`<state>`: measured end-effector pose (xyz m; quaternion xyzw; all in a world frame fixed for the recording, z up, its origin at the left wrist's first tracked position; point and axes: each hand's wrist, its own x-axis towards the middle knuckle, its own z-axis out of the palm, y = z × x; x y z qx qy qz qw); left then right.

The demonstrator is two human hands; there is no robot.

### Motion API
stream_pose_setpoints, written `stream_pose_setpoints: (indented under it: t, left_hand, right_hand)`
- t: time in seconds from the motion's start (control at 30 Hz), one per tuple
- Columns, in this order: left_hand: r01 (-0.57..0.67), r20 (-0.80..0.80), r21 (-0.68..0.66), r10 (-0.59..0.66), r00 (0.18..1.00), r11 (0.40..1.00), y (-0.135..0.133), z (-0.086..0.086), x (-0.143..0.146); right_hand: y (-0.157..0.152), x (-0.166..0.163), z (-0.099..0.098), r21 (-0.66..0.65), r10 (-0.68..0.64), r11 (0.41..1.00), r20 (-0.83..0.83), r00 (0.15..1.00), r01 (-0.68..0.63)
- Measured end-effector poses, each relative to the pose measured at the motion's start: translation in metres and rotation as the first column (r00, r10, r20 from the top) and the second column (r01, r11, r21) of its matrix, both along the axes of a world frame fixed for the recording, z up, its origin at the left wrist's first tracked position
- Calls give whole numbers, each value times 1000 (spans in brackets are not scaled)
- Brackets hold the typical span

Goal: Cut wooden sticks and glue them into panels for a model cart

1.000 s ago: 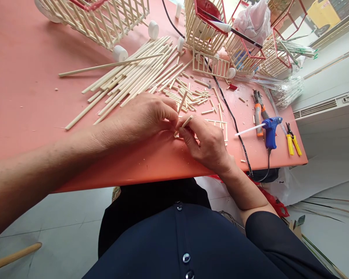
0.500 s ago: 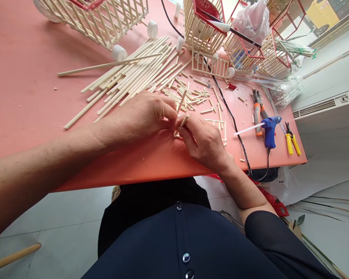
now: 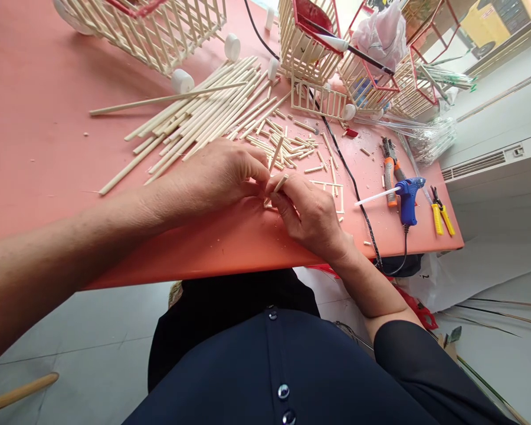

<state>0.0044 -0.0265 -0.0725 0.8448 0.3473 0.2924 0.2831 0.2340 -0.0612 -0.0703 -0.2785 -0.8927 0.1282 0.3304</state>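
Note:
My left hand (image 3: 232, 171) pinches a short wooden stick (image 3: 276, 152) that stands upright near the table's front edge. Close against it, my right hand (image 3: 312, 215) grips a second short wooden stick (image 3: 281, 182) between thumb and fingers. The lower ends of both sticks meet a small stick frame (image 3: 341, 199), which runs under my right hand and is mostly hidden by it. Just behind my hands lie several short cut sticks (image 3: 292, 147). A heap of longer wooden sticks (image 3: 212, 112) spreads out behind my left hand.
On the right lie a blue glue gun (image 3: 409, 198), orange-handled pliers (image 3: 389, 174) and yellow-handled cutters (image 3: 441, 215). A black cable (image 3: 347, 165) crosses the pink table (image 3: 39, 147). Stick-built carts (image 3: 159, 35) with white wheels stand at the back.
Both hands hold almost the same pose, with the sticks in them. The view has shifted very slightly.

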Motion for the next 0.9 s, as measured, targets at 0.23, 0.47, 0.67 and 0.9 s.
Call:
stream_pose_setpoints:
  t: [0.23,0.47,0.67,0.9]
  left_hand:
    - [10,-21,-2,-10,1000,1000,-3,5,0]
    - [20,15,21,-20,1000,1000,-4,7,0]
    - [16,8,-30,-16,1000,999,-8,15,0]
    - [-56,71,-105,64,995,993,-11,16,-17]
  right_hand:
    - [1,0,-1,-80,-23,996,56,998,28]
    - [0,-1,-1,-59,-36,997,53,998,39]
    - [1,-1,-2,-47,-26,999,24,999,27]
    - [4,3,-1,-58,-9,998,8,1000,9]
